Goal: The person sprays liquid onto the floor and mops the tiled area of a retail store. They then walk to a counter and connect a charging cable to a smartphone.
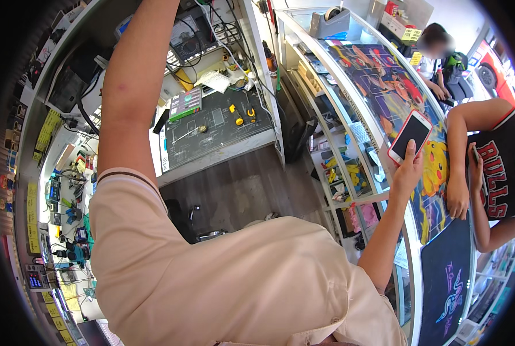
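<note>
My right hand (406,169) holds a white smartphone (410,135) in a red case, its dark screen facing up. The thumb lies over the lower part of the screen, and the fingers behind the phone are mostly hidden. Beneath the phone is a glass display counter (372,142), its top covered by a printed cartoon mat (435,166). My left arm (132,95) reaches up past the top edge, so that hand is out of view. Past this arm stands a workbench with a dark work mat (216,129), a green-edged box (185,104) and yellow-handled tools (239,117).
Across the counter, a person in a black jersey (497,168) rests a forearm on it and holds a phone. Another person (435,65) sits farther back. A tape dispenser (330,22) stands on the counter's far end. A black mat (448,277) covers its near part. Cluttered shelving (71,207) lines the left.
</note>
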`<state>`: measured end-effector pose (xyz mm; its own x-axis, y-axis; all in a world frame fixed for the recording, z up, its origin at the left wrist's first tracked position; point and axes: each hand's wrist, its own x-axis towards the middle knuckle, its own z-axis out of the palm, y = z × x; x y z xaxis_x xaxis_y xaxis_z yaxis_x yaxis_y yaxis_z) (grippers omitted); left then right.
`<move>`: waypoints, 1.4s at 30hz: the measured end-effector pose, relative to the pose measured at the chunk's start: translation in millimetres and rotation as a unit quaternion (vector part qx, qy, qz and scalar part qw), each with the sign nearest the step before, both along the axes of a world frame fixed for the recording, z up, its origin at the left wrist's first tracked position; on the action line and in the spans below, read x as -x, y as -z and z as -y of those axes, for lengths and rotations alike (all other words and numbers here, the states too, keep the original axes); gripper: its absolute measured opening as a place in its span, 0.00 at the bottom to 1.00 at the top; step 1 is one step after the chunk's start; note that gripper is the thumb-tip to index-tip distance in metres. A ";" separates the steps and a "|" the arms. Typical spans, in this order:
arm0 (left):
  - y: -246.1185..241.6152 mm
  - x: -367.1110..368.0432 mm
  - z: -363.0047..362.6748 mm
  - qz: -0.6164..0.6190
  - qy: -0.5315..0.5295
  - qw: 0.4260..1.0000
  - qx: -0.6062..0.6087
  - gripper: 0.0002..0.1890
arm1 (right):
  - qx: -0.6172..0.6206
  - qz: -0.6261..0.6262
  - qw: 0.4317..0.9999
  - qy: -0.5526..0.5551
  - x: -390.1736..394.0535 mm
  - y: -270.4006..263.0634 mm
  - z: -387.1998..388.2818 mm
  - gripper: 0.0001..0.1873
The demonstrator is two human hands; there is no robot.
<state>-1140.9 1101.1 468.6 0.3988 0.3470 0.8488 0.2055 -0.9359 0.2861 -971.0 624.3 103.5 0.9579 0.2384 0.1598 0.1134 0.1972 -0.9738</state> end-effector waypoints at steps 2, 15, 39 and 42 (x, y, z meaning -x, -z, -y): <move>3.8 -3.0 35.6 -0.016 0.042 0.998 0.049 0.15 | -0.005 0.001 1.000 0.001 -0.4 -1.1 2.4 0.18; 130.4 97.7 130.5 -0.196 0.098 0.976 -0.019 0.13 | -0.022 -0.001 1.000 -0.005 3.5 -4.0 -4.0 0.20; 461.8 127.5 131.4 -0.254 0.142 0.950 0.112 0.11 | 0.014 -0.002 1.000 -0.004 -1.9 1.7 -1.7 0.18; 496.9 123.2 131.3 -0.247 0.127 0.950 0.143 0.10 | 0.022 0.008 1.000 0.000 -1.2 0.0 -0.3 0.18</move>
<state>-1264.2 969.8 -28.4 0.8261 0.3750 0.4207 0.1593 -0.8714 0.4640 -969.7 624.7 103.5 0.9553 0.2458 0.1644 0.1288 0.1547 -0.9795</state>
